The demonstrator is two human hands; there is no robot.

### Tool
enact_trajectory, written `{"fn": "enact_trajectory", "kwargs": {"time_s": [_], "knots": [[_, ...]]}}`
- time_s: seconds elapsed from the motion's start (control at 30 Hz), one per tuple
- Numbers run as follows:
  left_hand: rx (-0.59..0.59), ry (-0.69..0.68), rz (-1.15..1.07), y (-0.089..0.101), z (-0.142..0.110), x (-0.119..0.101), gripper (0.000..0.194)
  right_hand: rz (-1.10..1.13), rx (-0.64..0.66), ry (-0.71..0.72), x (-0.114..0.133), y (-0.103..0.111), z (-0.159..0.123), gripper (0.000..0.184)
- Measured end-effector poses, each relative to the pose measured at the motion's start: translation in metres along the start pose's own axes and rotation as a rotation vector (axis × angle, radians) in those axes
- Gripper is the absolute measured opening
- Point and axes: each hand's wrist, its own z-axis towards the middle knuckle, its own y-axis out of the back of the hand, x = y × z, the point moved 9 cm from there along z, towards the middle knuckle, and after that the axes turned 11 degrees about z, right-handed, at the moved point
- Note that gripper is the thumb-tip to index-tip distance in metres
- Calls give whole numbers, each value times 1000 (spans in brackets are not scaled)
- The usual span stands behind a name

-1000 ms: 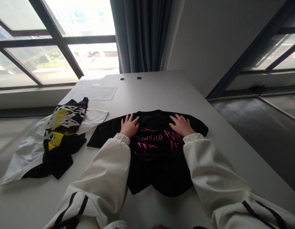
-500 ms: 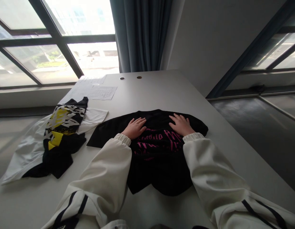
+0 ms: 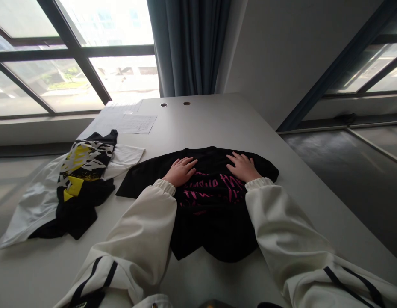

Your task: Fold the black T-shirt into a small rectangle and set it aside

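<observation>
A black T-shirt (image 3: 214,229) with pink lettering lies spread on the white table in front of me, its lower part uneven at the near side. My left hand (image 3: 180,171) rests flat on its upper left area, fingers stretched out. On the upper right area lies my right hand (image 3: 243,167), also flat with the fingers apart. Both palms touch the cloth without gripping it. My forearms, in cream sleeves, cover parts of the shirt's sides and some of the lettering.
Left of the shirt, black and white garments (image 3: 84,171) with a yellow print lie in a loose heap. Sheets of paper (image 3: 139,124) lie near the table's (image 3: 198,128) far left edge. A blue curtain (image 3: 188,47) hangs behind it, beside windows.
Hardly anything differs: both hands stay flat on the black T-shirt in the same places. The whole view has shifted very slightly.
</observation>
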Motion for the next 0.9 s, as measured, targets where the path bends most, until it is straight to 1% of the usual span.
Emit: {"fn": "enact_trajectory", "kwargs": {"time_s": [0.07,0.23,0.33,0.53,0.73,0.9], "knots": [[3,13,-14,0,0,1,58,-11,10,1,0,-1,0,62],[13,15,21,-2,1,2,54,-28,19,-1,2,-1,0,63],[6,33,42,-3,2,4,54,-29,17,-4,3,0,-1,62],[-45,140,83,-3,1,17,57,-21,19,-9,4,1,-2,62],[-69,184,74,-5,2,22,64,-15,12,2,2,0,-1,62],[-76,323,96,-7,0,37,62,-9,17,-2,3,1,-2,62]]}}
